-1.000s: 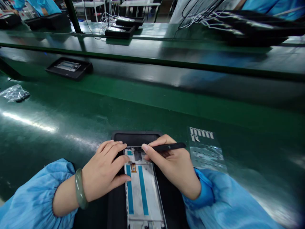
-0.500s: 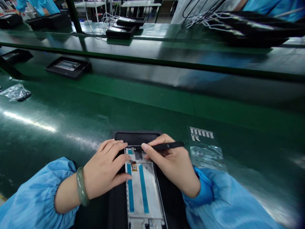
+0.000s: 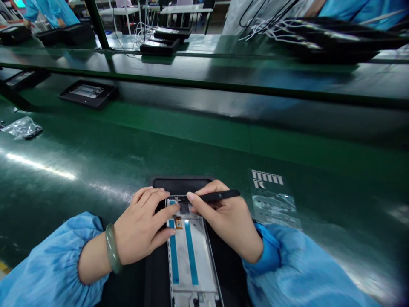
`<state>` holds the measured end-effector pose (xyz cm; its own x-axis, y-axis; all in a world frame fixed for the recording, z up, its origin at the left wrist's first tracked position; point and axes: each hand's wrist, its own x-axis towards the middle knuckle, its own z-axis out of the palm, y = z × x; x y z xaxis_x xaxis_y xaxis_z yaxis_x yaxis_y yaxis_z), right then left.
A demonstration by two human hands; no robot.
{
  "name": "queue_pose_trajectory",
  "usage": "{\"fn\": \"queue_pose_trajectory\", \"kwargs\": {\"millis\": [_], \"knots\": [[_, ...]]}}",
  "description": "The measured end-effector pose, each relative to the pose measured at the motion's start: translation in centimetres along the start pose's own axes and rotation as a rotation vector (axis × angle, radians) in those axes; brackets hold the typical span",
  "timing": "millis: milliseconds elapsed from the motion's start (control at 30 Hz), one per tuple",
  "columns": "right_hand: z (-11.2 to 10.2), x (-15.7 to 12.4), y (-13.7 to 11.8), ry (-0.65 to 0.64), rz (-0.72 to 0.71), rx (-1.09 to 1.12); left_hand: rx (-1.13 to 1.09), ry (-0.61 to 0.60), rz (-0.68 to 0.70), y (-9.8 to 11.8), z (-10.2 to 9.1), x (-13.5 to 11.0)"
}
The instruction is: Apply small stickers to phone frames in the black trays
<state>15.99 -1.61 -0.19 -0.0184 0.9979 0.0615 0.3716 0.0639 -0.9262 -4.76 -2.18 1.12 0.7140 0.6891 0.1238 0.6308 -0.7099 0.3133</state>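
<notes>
A phone frame with two blue strips lies in a black tray right in front of me. My left hand rests with fingers stretched out on the frame's upper left edge, pressing it down. My right hand pinches black tweezers, whose tip touches the top end of the frame. A small orange part sits near the frame's top, beside my left fingertips.
A clear sheet of small white stickers lies to the right of the tray on the green belt. A plastic bag is at far left. Other black trays stand further back, with cables and people in blue behind.
My hands and the tweezers have shifted slightly left; the tweezers' tip stays at the frame's top. The trays on the far belt have drifted a little.
</notes>
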Motion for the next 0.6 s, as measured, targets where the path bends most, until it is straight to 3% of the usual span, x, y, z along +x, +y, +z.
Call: {"fn": "queue_pose_trajectory", "kwargs": {"millis": [400, 600], "knots": [[0.1, -0.2, -0.5, 0.038, -0.147, -0.133, 0.084, 0.021, -0.048, 0.9, 0.4, 0.4], [-0.1, 0.4, 0.1, 0.16, -0.045, 0.182, 0.104, 0.036, -0.067, 1.2, 0.7, 0.6]]}}
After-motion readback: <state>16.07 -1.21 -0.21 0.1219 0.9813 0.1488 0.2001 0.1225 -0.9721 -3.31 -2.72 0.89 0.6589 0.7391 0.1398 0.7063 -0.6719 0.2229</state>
